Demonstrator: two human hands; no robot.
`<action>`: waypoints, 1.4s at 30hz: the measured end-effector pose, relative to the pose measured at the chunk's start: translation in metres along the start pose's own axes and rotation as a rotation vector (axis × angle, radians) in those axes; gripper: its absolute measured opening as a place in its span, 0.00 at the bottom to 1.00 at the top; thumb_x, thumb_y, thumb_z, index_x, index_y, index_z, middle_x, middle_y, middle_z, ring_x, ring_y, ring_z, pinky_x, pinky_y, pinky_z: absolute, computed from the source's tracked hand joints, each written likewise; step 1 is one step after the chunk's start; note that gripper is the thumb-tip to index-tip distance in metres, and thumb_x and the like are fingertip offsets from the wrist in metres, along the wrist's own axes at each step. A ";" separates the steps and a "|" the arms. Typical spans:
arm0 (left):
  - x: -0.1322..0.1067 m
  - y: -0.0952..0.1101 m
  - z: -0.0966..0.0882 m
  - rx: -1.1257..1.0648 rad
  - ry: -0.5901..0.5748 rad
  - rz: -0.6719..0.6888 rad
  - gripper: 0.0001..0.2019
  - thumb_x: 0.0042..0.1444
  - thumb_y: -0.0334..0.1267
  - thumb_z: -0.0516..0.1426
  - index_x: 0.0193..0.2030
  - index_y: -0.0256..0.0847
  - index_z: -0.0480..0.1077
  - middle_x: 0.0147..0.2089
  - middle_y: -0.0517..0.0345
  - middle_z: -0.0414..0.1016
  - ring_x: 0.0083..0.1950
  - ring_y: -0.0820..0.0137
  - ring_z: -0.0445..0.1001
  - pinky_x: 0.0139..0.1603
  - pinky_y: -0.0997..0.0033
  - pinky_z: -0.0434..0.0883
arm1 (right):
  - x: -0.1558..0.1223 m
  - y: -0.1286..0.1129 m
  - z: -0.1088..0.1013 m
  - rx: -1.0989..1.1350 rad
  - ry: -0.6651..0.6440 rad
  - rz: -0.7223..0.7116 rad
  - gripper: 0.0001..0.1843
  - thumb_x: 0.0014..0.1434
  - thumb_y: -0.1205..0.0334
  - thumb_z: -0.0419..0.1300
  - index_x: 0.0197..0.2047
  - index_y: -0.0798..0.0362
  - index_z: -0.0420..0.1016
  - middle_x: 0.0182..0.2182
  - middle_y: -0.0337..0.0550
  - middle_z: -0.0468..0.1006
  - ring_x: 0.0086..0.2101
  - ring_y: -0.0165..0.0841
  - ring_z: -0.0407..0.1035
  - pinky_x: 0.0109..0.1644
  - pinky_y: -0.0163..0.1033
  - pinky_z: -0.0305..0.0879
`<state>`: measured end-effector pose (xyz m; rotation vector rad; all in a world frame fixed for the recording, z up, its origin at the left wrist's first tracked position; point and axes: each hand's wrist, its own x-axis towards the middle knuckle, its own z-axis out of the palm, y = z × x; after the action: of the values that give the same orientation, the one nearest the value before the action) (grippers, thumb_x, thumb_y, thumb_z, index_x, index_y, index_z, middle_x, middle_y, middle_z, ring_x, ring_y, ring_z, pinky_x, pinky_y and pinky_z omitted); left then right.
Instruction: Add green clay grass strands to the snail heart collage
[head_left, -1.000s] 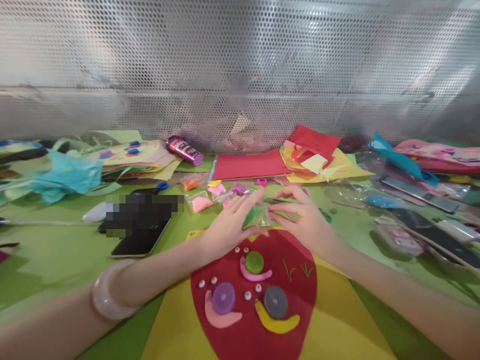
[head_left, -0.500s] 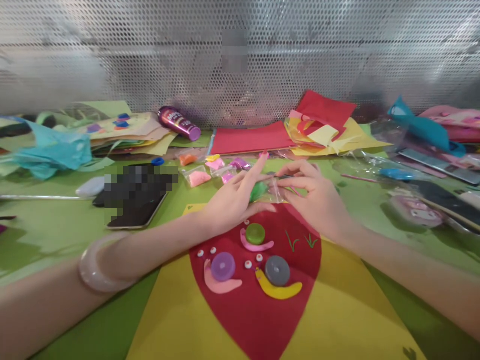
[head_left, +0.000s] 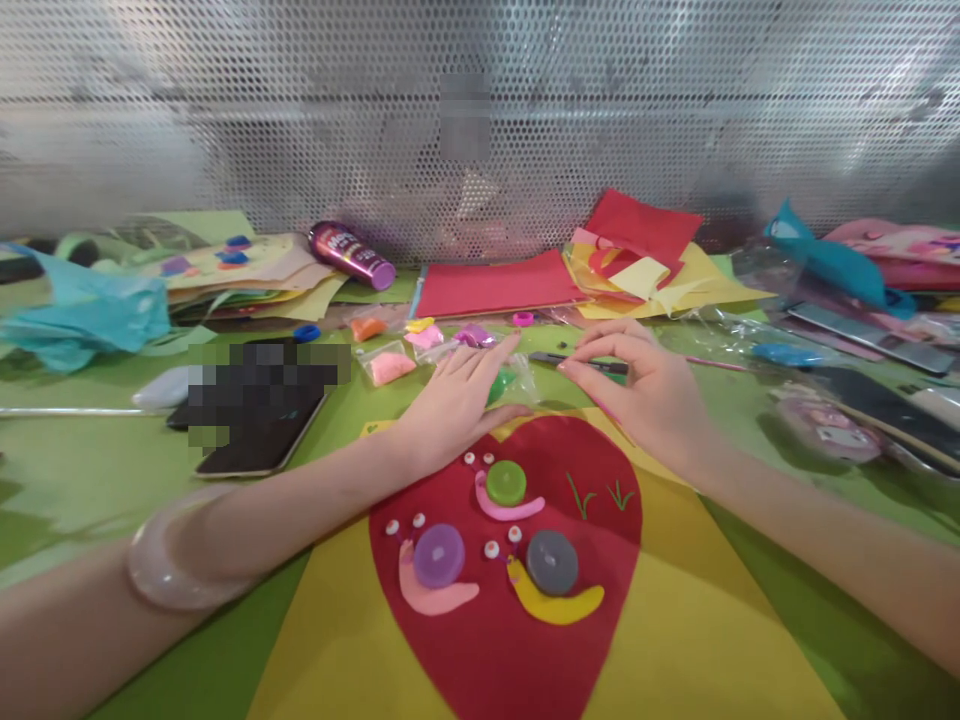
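I see the small clear bag of green clay (head_left: 511,384) on the bench (head_left: 97,450), just past the top of the red paper heart (head_left: 517,650); my left hand (head_left: 454,405) lies on its left side, fingers flat across it, thumb along the near edge, though I cannot tell if it grips; my right hand (head_left: 656,395) is just beside the bag, loosely curled and released; the purple tube (head_left: 351,255) at the back carries lettering too blurred to read.

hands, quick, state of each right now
left hand: open, fingers flat against the green clay bag
right hand: fingers curled by it, grip cannot be told
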<state>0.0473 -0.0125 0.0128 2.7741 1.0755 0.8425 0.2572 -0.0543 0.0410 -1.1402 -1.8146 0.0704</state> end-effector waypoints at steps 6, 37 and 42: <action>0.005 -0.007 0.003 0.194 -0.081 -0.194 0.22 0.61 0.44 0.56 0.60 0.39 0.61 0.60 0.47 0.63 0.61 0.55 0.63 0.61 0.42 0.62 | -0.002 0.005 0.003 -0.034 -0.090 -0.013 0.04 0.57 0.60 0.64 0.31 0.50 0.75 0.37 0.42 0.73 0.42 0.37 0.67 0.50 0.46 0.63; -0.006 -0.005 -0.013 0.104 0.056 -0.056 0.22 0.63 0.37 0.54 0.62 0.39 0.58 0.62 0.46 0.61 0.64 0.55 0.60 0.63 0.43 0.60 | -0.066 -0.074 -0.014 -0.194 -0.530 -0.470 0.19 0.71 0.67 0.44 0.42 0.51 0.77 0.46 0.38 0.77 0.49 0.33 0.66 0.55 0.38 0.65; -0.013 -0.014 -0.011 0.170 -0.021 -0.173 0.25 0.63 0.40 0.54 0.65 0.39 0.53 0.65 0.44 0.56 0.67 0.52 0.53 0.65 0.40 0.56 | -0.077 -0.074 -0.013 -0.387 -0.512 -0.524 0.21 0.69 0.69 0.43 0.42 0.54 0.79 0.52 0.39 0.75 0.53 0.36 0.65 0.55 0.41 0.65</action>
<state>0.0251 -0.0122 0.0129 2.7611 1.4203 0.7321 0.2259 -0.1567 0.0310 -0.9113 -2.6207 -0.3376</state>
